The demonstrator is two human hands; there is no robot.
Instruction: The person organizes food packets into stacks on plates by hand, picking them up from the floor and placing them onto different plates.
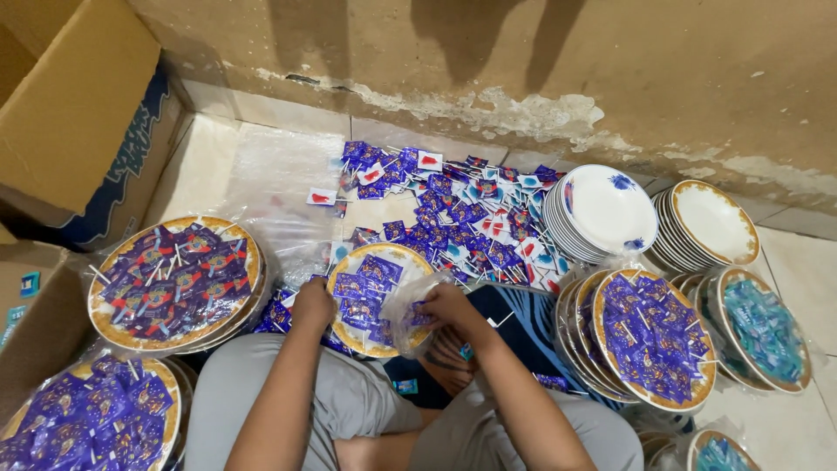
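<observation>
Pale tiled floor (209, 166) meets a stained tan wall (610, 61) whose paint is flaking along the base. Two brown cardboard boxes stand at the floor's left edge, the larger (70, 113) in the far left corner, the smaller (30, 323) nearer the person. A sheet of clear plastic film (279, 174) lies on the tiles near the wall.

A loose heap of small purple sachets (453, 218), mixed with a few white-and-red ones, is spread over the floor at the foot of the wall. To its right, two stacks of white plates lean together: one with blue flower marks (606, 209), one with gold rims (715, 222).

At centre, a gold-rimmed plate partly covered with purple sachets (370, 296) rests against the person's lap. The left hand (312, 303) grips this plate's left rim, fingers curled closed over the edge. The right hand (446, 307) is at the plate's right rim, fingers pinched on a crumpled clear plastic bag (410, 305) that covers that side of the plate.

Filled plates wrapped in plastic lie around: two with purple sachets at the left (174, 279) (87, 419), one with purple sachets at the right (654, 336), and one with teal sachets (765, 327) at the far right edge.
</observation>
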